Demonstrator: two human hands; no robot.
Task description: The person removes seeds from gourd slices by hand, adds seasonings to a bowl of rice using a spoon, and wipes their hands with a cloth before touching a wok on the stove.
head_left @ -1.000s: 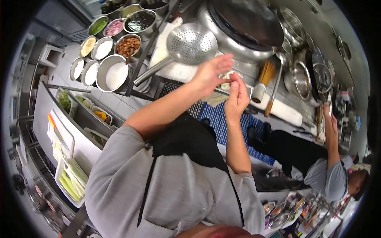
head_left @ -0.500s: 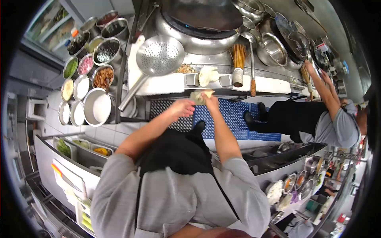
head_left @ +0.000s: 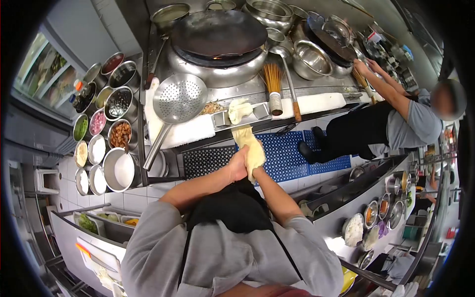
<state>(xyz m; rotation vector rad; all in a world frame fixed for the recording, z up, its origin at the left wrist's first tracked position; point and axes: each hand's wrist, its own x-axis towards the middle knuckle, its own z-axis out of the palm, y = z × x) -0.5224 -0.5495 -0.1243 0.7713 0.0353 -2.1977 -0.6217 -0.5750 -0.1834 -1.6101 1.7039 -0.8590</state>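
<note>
A pale yellow cloth [head_left: 255,153] hangs bunched lengthwise between my hands, in front of the counter edge. My left hand [head_left: 238,164] is closed around its left side, about midway down. My right hand [head_left: 261,144] grips the cloth from the right, mostly hidden behind it. The cloth's upper end reaches up toward a metal holder [head_left: 261,111] on the counter edge. In that holder's middle lies a second crumpled pale cloth [head_left: 240,110].
A perforated strainer [head_left: 179,98] lies left on the counter, its handle jutting over the edge. A bamboo brush [head_left: 273,86] and a ladle [head_left: 292,89] lie right of the holder. Behind stands a wok [head_left: 217,34]. A co-worker [head_left: 376,119] works at the right.
My hands have come back toward my body, and the cloth now hangs longer between them. The view has shifted, showing more of the stove. The co-worker still reaches over the stove.
</note>
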